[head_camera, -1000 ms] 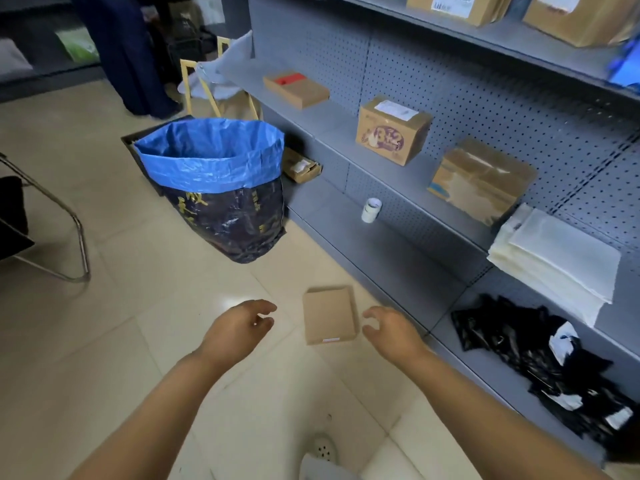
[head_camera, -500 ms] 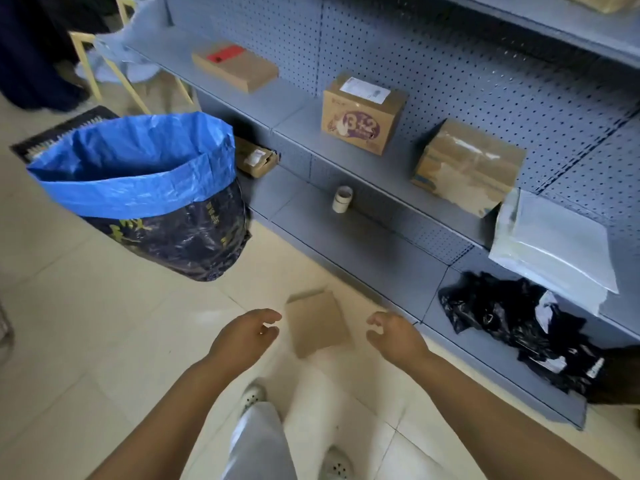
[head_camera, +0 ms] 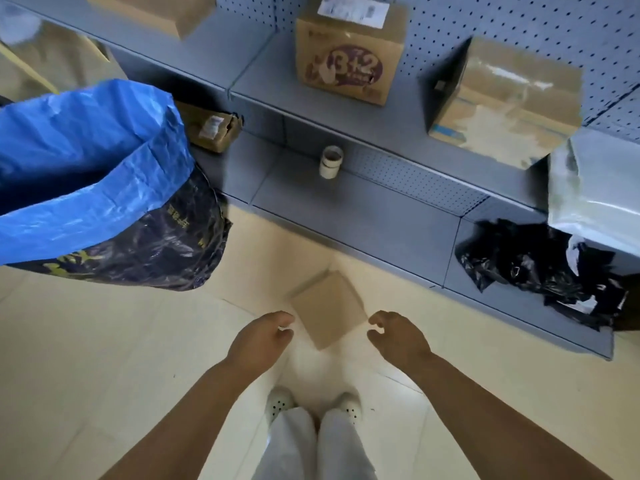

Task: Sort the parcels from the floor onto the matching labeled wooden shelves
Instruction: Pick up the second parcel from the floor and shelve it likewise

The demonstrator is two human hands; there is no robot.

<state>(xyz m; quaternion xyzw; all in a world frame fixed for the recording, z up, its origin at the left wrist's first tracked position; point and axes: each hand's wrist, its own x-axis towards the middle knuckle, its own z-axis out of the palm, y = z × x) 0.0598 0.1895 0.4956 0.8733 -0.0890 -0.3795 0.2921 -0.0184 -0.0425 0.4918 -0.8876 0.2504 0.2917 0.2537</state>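
- Sack (head_camera: 93, 181) of blue woven plastic fills the left of the frame, its mouth rolled open and its dark printed lower half resting on the cream tiled floor (head_camera: 104, 358).
- Just behind the sack, in the upper left, a small taped brown parcel (head_camera: 213, 128) lies on the bottom grey metal shelf (head_camera: 363, 216).
- At the top left, a flat cardboard box (head_camera: 162, 12) sits on the middle shelf, partly cut off by the frame edge.
- In the lower centre, the left hand (head_camera: 258, 337) hovers with fingers loosely curled, empty, just left of a small plain cardboard parcel (head_camera: 327, 308).
- That parcel is blurred and tilted between the two hands; whether it rests on the floor or is off it cannot be told, and neither hand visibly grips it.
- Below the hands, white perforated shoes (head_camera: 280, 405) and pale trouser legs show at the bottom centre.
- Above the parcel, a small white roll (head_camera: 330, 161) stands on the bottom shelf.
- At the top centre, a printed cardboard box (head_camera: 349, 50) with a white label stands on the middle shelf.
- The right hand (head_camera: 400, 336) hovers just right of the parcel, fingers curled inward, empty.
- In the upper right, a larger taped cardboard box (head_camera: 505, 98) sits tilted on the middle shelf.
- At the right edge, pale mailer bags (head_camera: 599, 188) lie on the middle shelf, above a heap of black plastic mailer bags (head_camera: 540, 268) on the bottom shelf.
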